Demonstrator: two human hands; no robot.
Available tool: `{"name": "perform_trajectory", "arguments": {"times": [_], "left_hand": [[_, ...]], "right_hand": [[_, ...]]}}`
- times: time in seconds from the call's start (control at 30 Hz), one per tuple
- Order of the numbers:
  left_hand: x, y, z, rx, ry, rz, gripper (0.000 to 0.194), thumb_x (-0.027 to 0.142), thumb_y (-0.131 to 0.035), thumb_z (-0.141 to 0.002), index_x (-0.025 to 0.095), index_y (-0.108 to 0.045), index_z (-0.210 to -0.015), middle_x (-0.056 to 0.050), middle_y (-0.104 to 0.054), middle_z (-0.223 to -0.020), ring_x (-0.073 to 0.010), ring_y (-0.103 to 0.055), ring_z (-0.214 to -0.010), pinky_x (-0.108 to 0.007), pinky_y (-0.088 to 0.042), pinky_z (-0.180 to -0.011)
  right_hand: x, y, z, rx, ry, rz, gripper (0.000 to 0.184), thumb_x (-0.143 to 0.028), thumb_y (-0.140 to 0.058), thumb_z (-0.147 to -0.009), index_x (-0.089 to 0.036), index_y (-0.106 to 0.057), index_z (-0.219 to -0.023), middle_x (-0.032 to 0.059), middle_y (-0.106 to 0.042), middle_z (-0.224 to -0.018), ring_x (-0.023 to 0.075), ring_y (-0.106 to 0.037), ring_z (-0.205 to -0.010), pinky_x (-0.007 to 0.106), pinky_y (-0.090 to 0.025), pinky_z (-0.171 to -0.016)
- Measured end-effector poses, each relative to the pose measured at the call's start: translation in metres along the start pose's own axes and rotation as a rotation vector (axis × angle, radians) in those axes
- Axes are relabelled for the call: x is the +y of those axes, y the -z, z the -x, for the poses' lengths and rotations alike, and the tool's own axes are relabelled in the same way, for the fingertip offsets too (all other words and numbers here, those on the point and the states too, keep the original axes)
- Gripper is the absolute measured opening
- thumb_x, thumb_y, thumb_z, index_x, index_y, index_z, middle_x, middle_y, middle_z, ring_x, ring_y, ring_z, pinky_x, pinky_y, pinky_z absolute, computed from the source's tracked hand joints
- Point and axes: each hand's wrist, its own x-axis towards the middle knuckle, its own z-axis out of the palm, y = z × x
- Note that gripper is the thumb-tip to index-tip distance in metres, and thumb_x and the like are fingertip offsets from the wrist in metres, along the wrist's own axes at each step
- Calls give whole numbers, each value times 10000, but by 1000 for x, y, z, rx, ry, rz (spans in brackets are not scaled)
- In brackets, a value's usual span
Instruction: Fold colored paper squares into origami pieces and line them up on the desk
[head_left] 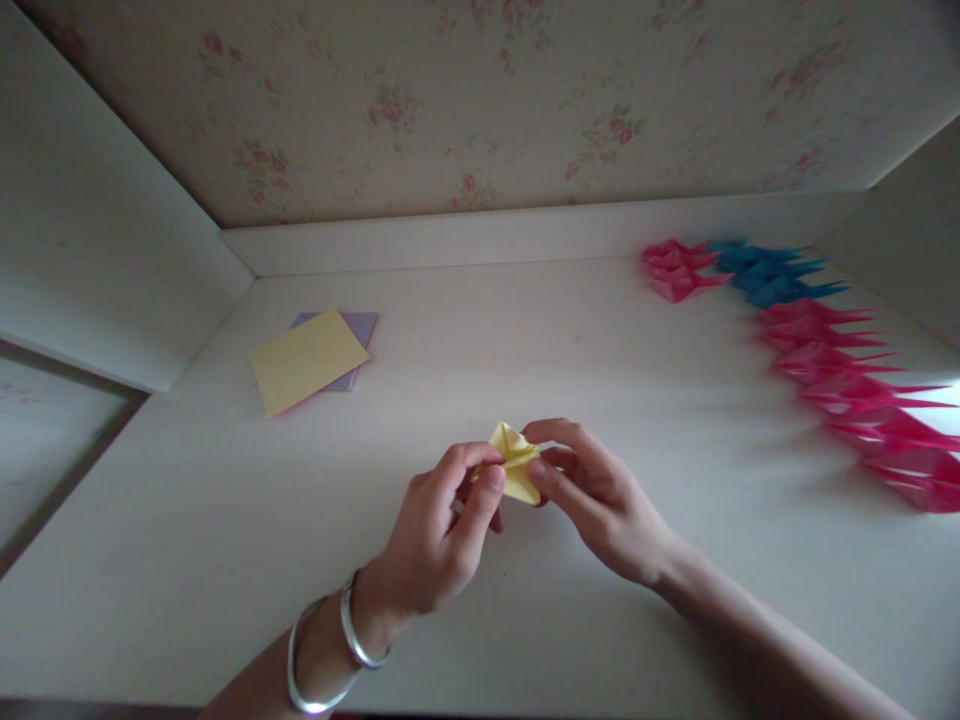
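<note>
A small piece of folded yellow paper (519, 484) is held between both hands, just above the white tabletop. My left hand (448, 530) pinches its left side between thumb and fingers; two silver bangles (358, 625) circle that wrist. On the paper's right side, my right hand (600, 500) grips with thumb below and curled fingers above. Creases and a raised flap show in the paper's middle. The fingertips behind it are partly hidden.
Flat yellow sheets (307, 362) lie over purple sheets (360, 326) at the left. Along the right stand several folded pink paper pieces (832, 390), with blue ones (772, 272) at the back. A floral-papered wall (480, 110) rises behind the white table (225, 560).
</note>
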Motion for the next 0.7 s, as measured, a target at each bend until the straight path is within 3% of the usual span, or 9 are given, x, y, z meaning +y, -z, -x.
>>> {"name": "perform_trajectory", "arguments": {"times": [0.1,0.17,0.27,0.37,0.53,0.7], "left_hand": [[0,1,-3,5,-30,-78,131,271,-464,-1007,220,-560,-1080,20,-636,-704,-106,-627,-584,-200,-470,-519],[-1,1,-6,27,-103,-165,118,229,-490,-993,210,-584,-1062,-6,-661,-797,-111,-646,-638,-214,-504,-574],[-5,3,-11,110,-328,-337,116,149,-578,-939,191,-637,-1030,-63,-650,-1006,-145,-666,-845,-252,-545,-741],[-7,4,-12,171,-447,-436,160,74,-610,-900,174,-668,-1010,-79,-612,-1047,-149,-646,-900,-253,-543,-795],[-5,4,-12,219,-397,-411,159,48,-584,-900,170,-669,-955,-60,-615,-945,-152,-624,-853,-262,-534,-772],[-1,10,-14,276,-157,-138,97,172,-542,-956,191,-622,-904,-24,-606,-903,-106,-584,-657,-212,-499,-559]], "right_hand": [[-3,2,-2,24,114,116,139,-259,-578,-951,-254,-679,-1045,75,-576,-1249,148,-662,-875,245,-551,-631],[-2,4,-4,62,197,197,123,-217,-603,-934,-236,-715,-981,77,-612,-1192,154,-664,-887,241,-549,-639],[-1,5,-6,112,319,278,133,-164,-626,-917,-223,-728,-981,68,-678,-1049,169,-665,-916,270,-555,-740],[0,4,-7,136,410,313,164,-119,-629,-909,-216,-728,-998,64,-700,-1006,171,-667,-924,285,-549,-800],[-2,0,-7,211,371,266,144,-130,-614,-914,-213,-732,-926,78,-668,-1032,195,-651,-933,315,-559,-774],[-1,7,-8,386,199,57,148,-240,-588,-940,-225,-713,-861,55,-616,-1008,158,-618,-773,288,-571,-588]]}}
